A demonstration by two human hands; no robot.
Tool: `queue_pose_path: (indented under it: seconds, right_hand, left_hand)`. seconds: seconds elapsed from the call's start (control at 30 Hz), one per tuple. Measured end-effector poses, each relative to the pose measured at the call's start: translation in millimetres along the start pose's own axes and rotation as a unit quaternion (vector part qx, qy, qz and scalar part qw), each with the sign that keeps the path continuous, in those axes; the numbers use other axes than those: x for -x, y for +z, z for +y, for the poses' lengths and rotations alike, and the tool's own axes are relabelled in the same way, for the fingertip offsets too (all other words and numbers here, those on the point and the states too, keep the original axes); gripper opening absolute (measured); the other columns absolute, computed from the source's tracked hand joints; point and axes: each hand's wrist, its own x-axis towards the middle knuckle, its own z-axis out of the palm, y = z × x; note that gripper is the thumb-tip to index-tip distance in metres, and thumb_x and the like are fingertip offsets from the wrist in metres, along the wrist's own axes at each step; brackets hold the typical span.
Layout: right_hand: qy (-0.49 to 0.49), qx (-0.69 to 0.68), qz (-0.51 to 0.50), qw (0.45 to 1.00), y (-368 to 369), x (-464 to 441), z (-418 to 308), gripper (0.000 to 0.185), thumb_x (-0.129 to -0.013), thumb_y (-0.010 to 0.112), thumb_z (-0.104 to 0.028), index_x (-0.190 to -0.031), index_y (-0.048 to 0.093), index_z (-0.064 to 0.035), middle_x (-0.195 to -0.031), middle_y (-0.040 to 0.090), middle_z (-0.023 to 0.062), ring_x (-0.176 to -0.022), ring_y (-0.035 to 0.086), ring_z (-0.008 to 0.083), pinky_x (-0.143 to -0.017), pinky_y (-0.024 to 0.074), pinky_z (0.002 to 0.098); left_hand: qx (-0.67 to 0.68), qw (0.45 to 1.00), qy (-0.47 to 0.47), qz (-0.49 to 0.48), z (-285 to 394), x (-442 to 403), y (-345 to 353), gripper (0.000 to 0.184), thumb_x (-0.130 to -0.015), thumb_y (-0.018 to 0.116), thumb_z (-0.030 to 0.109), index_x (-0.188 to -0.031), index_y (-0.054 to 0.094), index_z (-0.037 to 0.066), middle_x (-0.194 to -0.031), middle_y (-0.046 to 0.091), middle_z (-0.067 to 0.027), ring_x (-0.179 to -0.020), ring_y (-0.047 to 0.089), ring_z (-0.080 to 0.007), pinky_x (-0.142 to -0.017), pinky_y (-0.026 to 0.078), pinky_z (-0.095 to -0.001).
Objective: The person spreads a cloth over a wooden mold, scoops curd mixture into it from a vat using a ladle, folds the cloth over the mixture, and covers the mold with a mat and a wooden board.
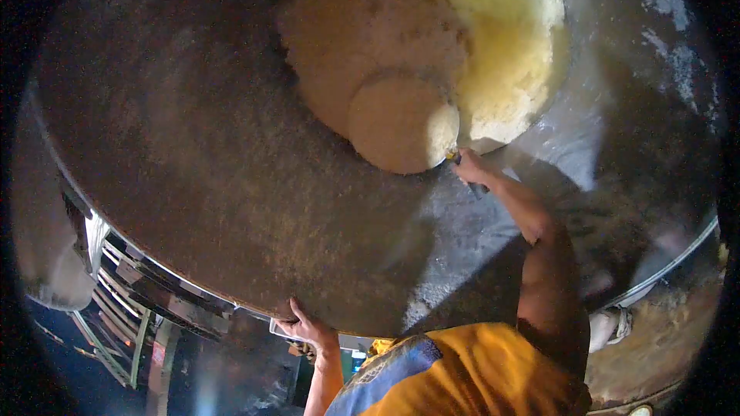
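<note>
A very large dark round pan (231, 177) fills most of the view. Pale grainy material (509, 54) is heaped in its upper middle, lit yellowish at the right and shaded brown at the left. My right hand (472, 168) is closed round the handle of a round, shallow scoop (401, 125), which lies at the heap's lower edge and is filled with the same material. At the pan's near rim, my left hand (307, 330) rests with its thumb raised over the edge; its other fingers are partly hidden.
Past the pan's rim at the lower left are wooden slats (116, 308) and a pale sack-like shape (65, 281). Brownish ground (647, 362) shows at the lower right. White residue (667, 4) marks the pan's right side.
</note>
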Motion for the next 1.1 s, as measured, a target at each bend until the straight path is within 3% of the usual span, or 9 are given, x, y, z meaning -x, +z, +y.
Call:
queue_pose_path:
  seconds: [0.3,0.4,0.53,0.57,0.67,0.77,0.93,1.03,1.1]
  right_hand:
    - [0.01,-0.071,-0.09,0.993,-18.8,86.5,-71.6,0.027,-0.079,0.056,-0.001,-0.105,0.051,0.0051,-0.06,0.056,0.0092,-0.047,0.054,0.0165,-0.042,0.0447,0.032]
    - [0.003,-0.071,-0.092,0.993,-60.9,141.5,-129.7,0.027,-0.079,0.055,0.0,-0.104,0.05,0.0073,-0.06,0.054,0.0089,-0.047,0.052,0.0158,-0.041,0.0443,0.0324]
    - [0.008,0.04,-0.057,0.998,-110.4,208.1,-187.1,0.025,-0.078,0.054,0.001,-0.102,0.051,0.0082,-0.061,0.054,0.0084,-0.047,0.051,0.0153,-0.042,0.0445,0.0318]
    - [0.009,0.072,-0.06,0.996,-119.9,226.7,-206.1,0.024,-0.078,0.054,0.001,-0.101,0.051,0.008,-0.061,0.054,0.0084,-0.047,0.051,0.0152,-0.043,0.0444,0.0316]
    - [-0.003,0.154,-0.046,0.987,-137.6,281.1,-254.9,0.01,-0.078,0.055,-0.002,-0.085,0.055,0.0047,-0.059,0.055,0.0073,-0.048,0.054,0.0147,-0.045,0.0454,0.0308]
    - [0.017,0.229,-0.01,0.973,-138.2,333.5,-301.0,0.013,-0.078,0.056,-0.007,-0.067,0.054,-0.0009,-0.058,0.057,0.0065,-0.049,0.056,0.0143,-0.047,0.0469,0.0302]
    - [0.046,0.259,0.017,0.965,-101.5,402.4,-339.6,0.013,-0.08,0.058,-0.001,-0.092,0.054,0.002,-0.064,0.053,0.0047,-0.051,0.053,0.0123,-0.045,0.0472,0.0277]
    - [0.051,0.292,0.012,0.955,-49.1,421.5,-348.4,0.019,-0.082,0.057,-0.003,-0.1,0.054,0.0032,-0.063,0.054,0.0057,-0.052,0.053,0.013,-0.047,0.0474,0.0292]
    - [0.033,0.344,-0.008,0.938,-3.7,426.8,-352.1,0.017,-0.082,0.059,-0.004,-0.097,0.053,0.0007,-0.064,0.053,0.0045,-0.052,0.053,0.0126,-0.048,0.047,0.0285]
  left_hand:
    - [0.118,0.99,0.051,-0.06,-5.6,-0.8,30.9,0.043,-0.086,0.06,0.007,-0.123,0.04,-0.003,-0.117,0.05,-0.0161,-0.103,0.051,-0.0244,-0.091,0.041,-0.0348]
    - [0.032,0.996,0.059,-0.058,0.7,5.6,41.6,0.041,-0.083,0.064,0.009,-0.116,0.044,-0.005,-0.112,0.053,-0.0176,-0.098,0.054,-0.0254,-0.087,0.042,-0.0338]
    - [0.172,0.979,0.056,-0.09,-27.5,13.1,72.2,0.046,-0.081,0.067,0.015,-0.114,0.045,-0.008,-0.103,0.054,-0.0179,-0.096,0.054,-0.0262,-0.084,0.043,-0.0359]
    - [0.122,0.985,0.088,-0.084,-33.4,12.8,77.2,0.049,-0.082,0.067,0.017,-0.119,0.045,-0.006,-0.111,0.05,-0.0158,-0.1,0.053,-0.0248,-0.086,0.043,-0.035]
    - [0.301,0.943,0.089,-0.109,-51.2,15.4,103.5,0.049,-0.084,0.066,0.018,-0.122,0.044,-0.003,-0.121,0.043,-0.0129,-0.104,0.051,-0.0237,-0.088,0.044,-0.0337]
    - [0.452,0.886,0.022,-0.102,-73.3,23.2,115.3,0.044,-0.085,0.064,0.013,-0.122,0.044,-0.002,-0.124,0.041,-0.0105,-0.103,0.052,-0.0204,-0.09,0.045,-0.0321]
    - [0.504,0.862,-0.044,0.01,-167.3,46.9,90.2,0.047,-0.083,0.064,0.008,-0.125,0.043,0.002,-0.123,0.044,-0.0103,-0.102,0.053,-0.0176,-0.086,0.046,-0.0295]
    - [0.606,0.762,-0.225,0.037,-255.0,75.3,71.2,0.053,-0.085,0.063,0.011,-0.13,0.037,0.003,-0.119,0.047,-0.011,-0.105,0.052,-0.019,-0.089,0.044,-0.0322]
    - [0.66,0.686,-0.271,0.141,-303.0,101.7,65.7,0.053,-0.086,0.063,0.016,-0.13,0.036,0.003,-0.121,0.046,-0.0113,-0.108,0.05,-0.0203,-0.093,0.041,-0.0337]
